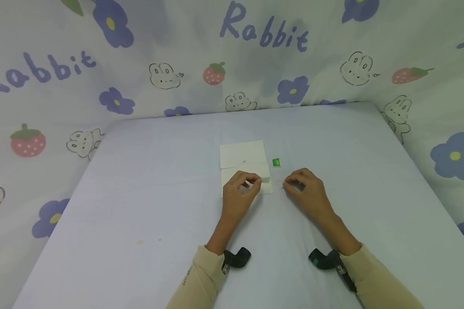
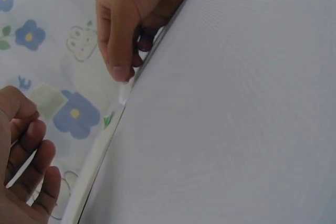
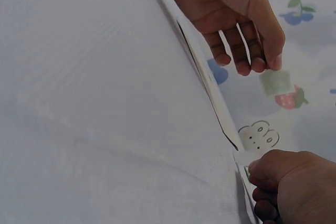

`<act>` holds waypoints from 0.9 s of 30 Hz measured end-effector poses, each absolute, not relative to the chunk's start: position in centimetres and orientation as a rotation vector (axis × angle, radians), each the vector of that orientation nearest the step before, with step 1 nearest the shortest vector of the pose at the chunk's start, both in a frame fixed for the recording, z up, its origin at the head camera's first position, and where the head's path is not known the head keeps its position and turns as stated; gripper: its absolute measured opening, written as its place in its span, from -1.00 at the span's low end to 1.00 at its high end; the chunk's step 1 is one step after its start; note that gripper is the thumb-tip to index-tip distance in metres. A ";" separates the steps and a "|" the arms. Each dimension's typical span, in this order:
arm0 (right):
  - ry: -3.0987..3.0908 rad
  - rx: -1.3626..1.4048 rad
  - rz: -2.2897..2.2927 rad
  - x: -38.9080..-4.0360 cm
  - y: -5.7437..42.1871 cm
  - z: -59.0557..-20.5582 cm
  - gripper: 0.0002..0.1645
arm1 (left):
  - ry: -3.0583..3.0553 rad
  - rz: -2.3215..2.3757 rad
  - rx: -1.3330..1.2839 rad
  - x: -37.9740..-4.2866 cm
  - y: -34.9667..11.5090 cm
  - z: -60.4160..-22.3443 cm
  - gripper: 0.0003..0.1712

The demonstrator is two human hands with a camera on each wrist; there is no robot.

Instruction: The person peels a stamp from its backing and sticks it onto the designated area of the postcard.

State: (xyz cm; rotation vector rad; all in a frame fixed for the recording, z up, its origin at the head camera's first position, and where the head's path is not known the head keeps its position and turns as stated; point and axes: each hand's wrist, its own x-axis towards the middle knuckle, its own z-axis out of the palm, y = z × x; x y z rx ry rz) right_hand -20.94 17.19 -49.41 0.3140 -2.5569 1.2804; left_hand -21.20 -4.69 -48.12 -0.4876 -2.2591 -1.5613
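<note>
Pinching the square (image 1: 266,179) by its edge, as the left hand (image 1: 236,197) does above the paper (image 1: 242,154), should prevent creases, while the right hand (image 1: 311,194), nearby, nips a scrap (image 2: 125,92) too small to identify.

left hand (image 2: 20,149): lower left of the blue flower (image 2: 80,116), pinching a pale square (image 2: 48,101);
right hand (image 2: 131,17): up-right of it, fingertips at some kinda blurry whitish bit (image 2: 125,92);
green bit (image 2: 107,119): just right of it
</note>
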 end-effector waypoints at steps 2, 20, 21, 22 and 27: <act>-2.553 0.312 1.268 -20.9 17.2 -49.4 -0.92 | -2.263 -1.552 -0.492 -21.3 -4.7 -48.1 -0.95; -2.438 0.193 1.778 -20.8 16.8 -47.8 -0.78 | -2.257 -1.553 -0.517 -21.5 -4.6 -48.4 -0.94; -2.436 0.174 1.846 -20.7 16.7 -47.6 -0.76 | -2.257 -1.550 -0.523 -21.5 -4.5 -48.4 -0.94; -2.432 0.157 1.909 -20.7 16.5 -47.5 -0.74 | -2.257 -1.546 -0.529 -21.5 -4.5 -48.5 -0.94; -2.449 0.108 2.039 -20.8 15.7 -47.3 -0.62 | -2.250 -1.517 -0.575 -21.5 -4.6 -48.5 -0.94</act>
